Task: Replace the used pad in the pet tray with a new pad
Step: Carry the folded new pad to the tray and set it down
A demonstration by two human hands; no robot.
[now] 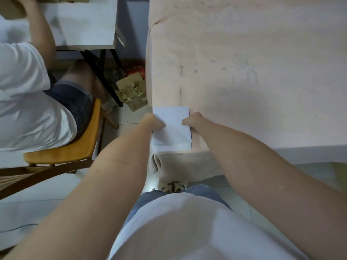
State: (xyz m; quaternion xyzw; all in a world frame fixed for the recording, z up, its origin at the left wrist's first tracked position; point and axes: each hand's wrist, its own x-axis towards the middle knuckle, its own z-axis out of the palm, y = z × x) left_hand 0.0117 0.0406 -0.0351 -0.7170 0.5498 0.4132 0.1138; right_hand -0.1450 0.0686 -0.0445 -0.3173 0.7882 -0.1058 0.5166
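Note:
A folded white pad (172, 128) lies at the near left corner of a table covered with a pale pink cloth (244, 72). My left hand (153, 121) grips the pad's left edge, with fingers curled over it. At the pad's right edge, my right hand (192, 120) holds on with its thumb on top. Both hands sit on the pad about halfway along its length. No pet tray is in view.
Another person in a white shirt sits on an orange wooden chair (75, 145) at the left, beside a white desk (84, 25). Crumpled wrappers and cardboard (132, 91) lie on the floor between desk and table.

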